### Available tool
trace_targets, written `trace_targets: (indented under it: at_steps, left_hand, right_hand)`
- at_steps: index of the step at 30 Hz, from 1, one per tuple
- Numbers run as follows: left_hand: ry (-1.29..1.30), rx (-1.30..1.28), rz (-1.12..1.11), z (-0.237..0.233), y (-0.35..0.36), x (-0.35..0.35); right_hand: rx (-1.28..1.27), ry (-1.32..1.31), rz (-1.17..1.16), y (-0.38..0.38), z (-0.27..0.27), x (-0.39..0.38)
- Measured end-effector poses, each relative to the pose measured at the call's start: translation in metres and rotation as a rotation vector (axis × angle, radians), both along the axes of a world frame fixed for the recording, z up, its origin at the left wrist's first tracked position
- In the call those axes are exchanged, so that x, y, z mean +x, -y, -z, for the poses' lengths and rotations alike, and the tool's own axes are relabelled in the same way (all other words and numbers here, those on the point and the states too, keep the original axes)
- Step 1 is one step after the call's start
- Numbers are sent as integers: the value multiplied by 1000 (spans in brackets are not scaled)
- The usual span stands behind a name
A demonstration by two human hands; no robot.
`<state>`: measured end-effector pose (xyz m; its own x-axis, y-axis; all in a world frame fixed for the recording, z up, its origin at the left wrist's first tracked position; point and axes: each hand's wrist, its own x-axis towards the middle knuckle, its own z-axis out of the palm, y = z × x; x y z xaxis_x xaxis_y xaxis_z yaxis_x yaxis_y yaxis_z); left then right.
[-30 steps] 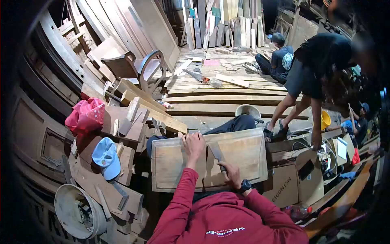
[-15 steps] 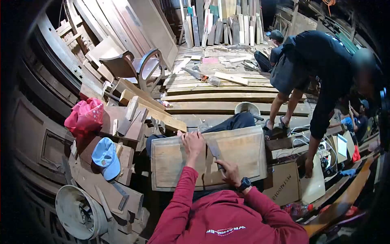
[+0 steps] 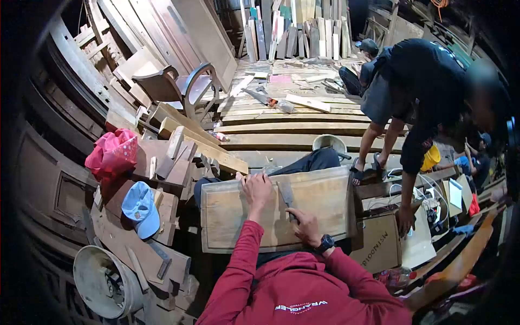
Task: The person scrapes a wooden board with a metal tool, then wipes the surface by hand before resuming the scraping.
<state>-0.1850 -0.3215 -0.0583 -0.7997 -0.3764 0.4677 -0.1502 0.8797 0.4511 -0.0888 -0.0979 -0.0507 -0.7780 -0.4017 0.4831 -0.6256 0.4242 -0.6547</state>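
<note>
Resting across the person's lap in the lower middle of the frame, a pale wooden panel (image 3: 325,203) lies flat, with a raised border along its edges. The left hand (image 3: 257,188) lies on it near the upper edge, left of centre, palm down with fingers loosely spread, pressing on the wood. The right hand (image 3: 304,225) sits lower and just to the right, curled tight round the handle of a chisel (image 3: 286,196). The blade runs up and left along the panel's middle groove, its tip close beside the left hand; whether it touches the hand I cannot tell. A dark watch (image 3: 326,243) is on the right wrist, and both arms are in red sleeves.

Left of the panel, a light blue cap (image 3: 141,208) lies on stacked offcuts, with a red bag (image 3: 114,154) above it at mid left. A round whitish drum (image 3: 103,281) is at the lower left. A chair (image 3: 181,86) stands at the upper left among leaning boards. Just above the panel, a metal bowl (image 3: 329,143) sits on the plank floor (image 3: 292,129).

At the right, a co-worker (image 3: 428,76) in dark clothes bends over, with one hand (image 3: 403,219) down on a thin board beside a cardboard box (image 3: 375,245). Another person (image 3: 364,62) sits on the floor at the upper right, near upright planks.
</note>
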Motion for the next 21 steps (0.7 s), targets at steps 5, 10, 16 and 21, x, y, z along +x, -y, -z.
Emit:
trace_targets:
  at_steps: [5,10,16,21]
  left_hand:
    - [54,-42,16,-3,1,5]
    - [146,-39,20,-15,-1,4]
    - [232,-52,20,-24,-3,9]
    - [186,-54,29,-16,1,8]
  right_hand:
    - [70,5,-74,-4,-2,11]
    - [-54,29,-7,-1,-9,-1]
    - [12,39,-27,1,-5,1]
    - [-46,35,-66,-7,0,10]
